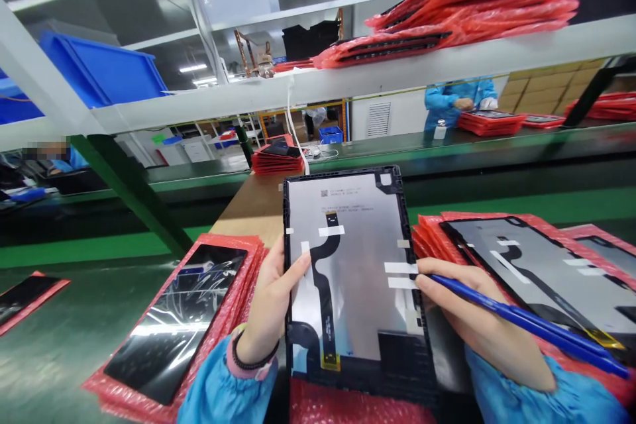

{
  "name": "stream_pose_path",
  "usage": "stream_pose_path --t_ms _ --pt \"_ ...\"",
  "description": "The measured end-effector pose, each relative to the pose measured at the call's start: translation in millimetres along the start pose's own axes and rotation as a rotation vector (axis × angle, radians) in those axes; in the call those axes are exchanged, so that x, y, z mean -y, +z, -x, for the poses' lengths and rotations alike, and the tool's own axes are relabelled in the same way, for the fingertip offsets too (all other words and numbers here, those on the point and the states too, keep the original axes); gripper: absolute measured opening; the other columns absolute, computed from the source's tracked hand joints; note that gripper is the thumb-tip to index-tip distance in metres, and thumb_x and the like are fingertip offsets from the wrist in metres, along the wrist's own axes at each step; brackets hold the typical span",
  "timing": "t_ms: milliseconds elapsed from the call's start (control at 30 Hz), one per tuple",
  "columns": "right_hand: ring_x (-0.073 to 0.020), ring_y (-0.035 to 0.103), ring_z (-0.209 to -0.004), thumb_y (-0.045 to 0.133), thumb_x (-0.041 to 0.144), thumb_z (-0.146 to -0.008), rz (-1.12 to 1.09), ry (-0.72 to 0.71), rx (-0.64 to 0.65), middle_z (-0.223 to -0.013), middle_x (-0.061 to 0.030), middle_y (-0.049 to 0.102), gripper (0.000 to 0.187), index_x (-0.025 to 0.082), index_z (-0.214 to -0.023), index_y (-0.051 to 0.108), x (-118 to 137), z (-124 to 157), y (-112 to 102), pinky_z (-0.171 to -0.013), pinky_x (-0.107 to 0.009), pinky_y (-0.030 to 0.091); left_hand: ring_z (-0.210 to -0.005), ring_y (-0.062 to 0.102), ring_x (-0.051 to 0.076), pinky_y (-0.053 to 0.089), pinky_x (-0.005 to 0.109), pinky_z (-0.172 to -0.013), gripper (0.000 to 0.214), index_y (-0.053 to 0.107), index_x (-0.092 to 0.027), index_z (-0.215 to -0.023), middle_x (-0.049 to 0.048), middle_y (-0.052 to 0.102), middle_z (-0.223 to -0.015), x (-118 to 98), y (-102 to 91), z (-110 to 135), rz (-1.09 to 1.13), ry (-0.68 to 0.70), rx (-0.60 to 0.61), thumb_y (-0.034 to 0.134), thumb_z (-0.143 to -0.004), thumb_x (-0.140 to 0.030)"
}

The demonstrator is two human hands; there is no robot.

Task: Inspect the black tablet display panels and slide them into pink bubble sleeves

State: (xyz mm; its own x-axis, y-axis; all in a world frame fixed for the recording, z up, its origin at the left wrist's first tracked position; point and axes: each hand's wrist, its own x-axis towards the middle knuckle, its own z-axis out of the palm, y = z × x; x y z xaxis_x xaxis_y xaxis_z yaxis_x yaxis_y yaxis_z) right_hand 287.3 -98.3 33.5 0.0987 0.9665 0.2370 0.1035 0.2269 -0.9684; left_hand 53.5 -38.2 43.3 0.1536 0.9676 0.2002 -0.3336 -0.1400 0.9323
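A tablet screen panel [365,318] is tilted up in front of me, its silver back with a black ribbon cable [325,298] and white tape strips facing me. My left hand [271,295] grips its left edge, thumb lying on the back. At the right edge, by two tape strips [401,267], my right hand [477,308] has its fingertips against the panel. A blue pen [531,321] is held in that same hand, pointing back to the lower right. Red bubble wrap [342,404] lies beneath the panel.
On the left, a glossy black screen [173,318] tops a stack of red bubble-wrap sheets. To the right, another panel [536,265] rests on red wrap. Overhead, a white shelf [238,101] carries red-wrapped packs [487,6]. A co-worker in blue [442,103] stands across the bench.
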Motion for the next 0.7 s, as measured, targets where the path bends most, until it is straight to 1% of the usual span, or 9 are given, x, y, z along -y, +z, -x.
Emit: stream_pose_path --t_ms 133,233,333,400,500,567,600,633,700 --pt "-0.0175 0.07 -0.069 0.068 0.04 -0.08 -0.184 0.036 0.03 -0.083 -0.0037 0.075 0.023 0.025 -0.096 0.075 -3 -12 7 -0.061 -0.023 0.058 -0.107 0.063 0.02 0.051 0.025 -0.087 0.043 0.057 -0.027 -0.124 0.0009 0.067 -0.119 -5 -5.5 -6 -0.038 0.062 -0.028 0.066 -0.082 -0.025" --pt "-0.0201 0.071 -0.075 0.065 0.041 -0.083 -0.207 0.059 0.037 -0.089 -0.0055 0.075 0.029 0.024 -0.106 0.071 -7 -22 11 -0.067 -0.028 0.06 -0.111 0.061 0.022 0.05 0.028 -0.091 0.041 0.056 -0.027 -0.124 0.0011 0.065 -0.122 -5 -9.2 -10 -0.062 0.102 -0.05 0.065 -0.084 -0.026" --pt "-0.0248 0.068 -0.098 0.063 0.039 -0.084 -0.156 0.014 -0.022 -0.108 -0.0075 0.072 0.036 0.026 -0.118 0.063 -8 -32 16 -0.08 -0.034 0.059 -0.113 0.06 0.022 0.047 0.03 -0.095 0.038 0.057 -0.027 -0.122 0.0005 0.065 -0.122 -5 -11.8 -13 -0.135 0.177 -0.113 0.064 -0.085 -0.028" --pt "-0.0274 0.062 -0.111 0.065 0.037 -0.083 -0.162 -0.065 -0.107 -0.118 -0.0078 0.067 0.037 0.027 -0.118 0.061 -6 -35 19 -0.09 -0.038 0.056 -0.112 0.06 0.02 0.047 0.027 -0.095 0.035 0.058 -0.027 -0.121 -0.0005 0.066 -0.12 -5 -13.9 -12 -0.216 0.241 -0.161 0.062 -0.086 -0.029" --pt "-0.0286 0.057 -0.118 0.068 0.033 -0.079 -0.274 -0.132 -0.173 -0.12 -0.0077 0.067 0.034 0.03 -0.112 0.061 -5 -33 24 -0.099 -0.041 0.049 -0.095 0.068 0.016 0.052 0.021 -0.083 0.03 0.062 -0.027 -0.115 -0.0028 0.072 -0.105 -7 -19.9 -1 -0.403 0.365 -0.251 0.063 -0.085 -0.026" --pt "-0.0301 0.055 -0.12 0.066 0.035 -0.081 -0.37 -0.09 -0.078 -0.125 -0.0083 0.064 0.036 0.033 -0.116 0.06 -5 -29 27 -0.098 -0.044 0.048 -0.079 0.071 0.014 0.054 0.02 -0.075 0.031 0.066 -0.029 -0.111 -0.0037 0.075 -0.092 -8 -24.9 10 -0.568 0.507 -0.294 0.066 -0.082 -0.018" --pt "-0.0317 0.054 -0.121 0.063 0.04 -0.082 -0.403 -0.055 0.015 -0.129 -0.0091 0.061 0.04 0.034 -0.12 0.058 -5 -28 28 -0.095 -0.047 0.049 -0.076 0.071 0.015 0.056 0.021 -0.074 0.035 0.067 -0.029 -0.112 -0.0031 0.076 -0.091 -9 -26.9 15 -0.655 0.595 -0.269 0.067 -0.08 -0.014" --pt "-0.0332 0.055 -0.12 0.058 0.05 -0.083 -0.394 -0.031 0.092 -0.131 -0.0098 0.059 0.044 0.034 -0.124 0.056 -6 -26 28 -0.091 -0.049 0.051 -0.078 0.072 0.017 0.057 0.023 -0.076 0.042 0.066 -0.03 -0.115 -0.0016 0.076 -0.094 -11 -28.2 20 -0.741 0.696 -0.201 0.067 -0.078 -0.01" --pt "-0.0351 0.057 -0.117 0.041 0.071 -0.081 -0.277 -0.024 0.131 -0.129 -0.0115 0.061 0.061 0.032 -0.125 0.058 -5 -25 29 -0.085 -0.051 0.053 -0.093 0.071 0.023 0.056 0.031 -0.085 0.056 0.059 -0.031 -0.126 0.003 0.071 -0.11 -15 -28.1 25 -0.936 0.876 0.031 0.067 -0.076 -0.006"
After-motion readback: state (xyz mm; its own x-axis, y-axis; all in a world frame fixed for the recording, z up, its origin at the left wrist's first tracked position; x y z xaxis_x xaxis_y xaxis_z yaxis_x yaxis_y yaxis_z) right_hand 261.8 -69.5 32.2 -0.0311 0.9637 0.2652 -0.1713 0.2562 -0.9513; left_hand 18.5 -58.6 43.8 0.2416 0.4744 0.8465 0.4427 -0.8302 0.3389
